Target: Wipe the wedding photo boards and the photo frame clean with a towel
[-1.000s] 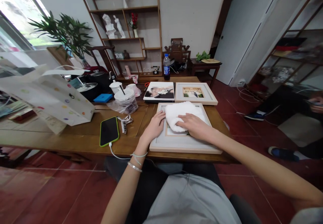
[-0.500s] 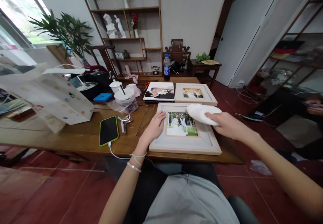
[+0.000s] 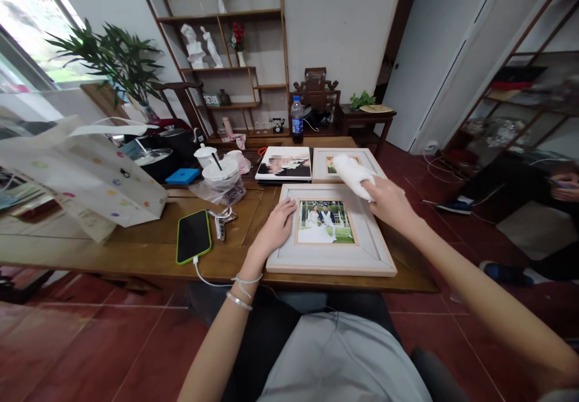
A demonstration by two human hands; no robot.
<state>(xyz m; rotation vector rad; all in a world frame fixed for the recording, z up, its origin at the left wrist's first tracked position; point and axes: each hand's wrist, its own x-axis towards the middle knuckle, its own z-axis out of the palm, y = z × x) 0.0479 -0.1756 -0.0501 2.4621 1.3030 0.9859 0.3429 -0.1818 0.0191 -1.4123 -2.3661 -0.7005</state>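
A pale picture frame (image 3: 316,263) holding a photo of two people in wedding clothes lies flat at the table's front edge. My left hand (image 3: 277,227) rests on its left border, fingers stretched out and holding nothing. A folded white cloth (image 3: 350,172) is gripped in my right hand (image 3: 386,200) over the frame's far right corner. The cloth partly covers the photo of a second pale frame (image 3: 379,174) just behind; whether it touches either frame, I cannot tell. Left of that second frame lies a photo album (image 3: 284,163) with a white-edged cover.
On the wooden table (image 3: 244,215) are a charging phone (image 3: 193,237), a silver clip-like thing (image 3: 221,221), a bagged cup (image 3: 221,175), a blue box (image 3: 183,175), a paper bag (image 3: 131,178) and a bottle (image 3: 297,121). Another person's shoe (image 3: 506,273) shows at right.
My right hand and the cloth have moved up and left, from the near frame's right side to its far right corner. My left hand has stayed on the frame.
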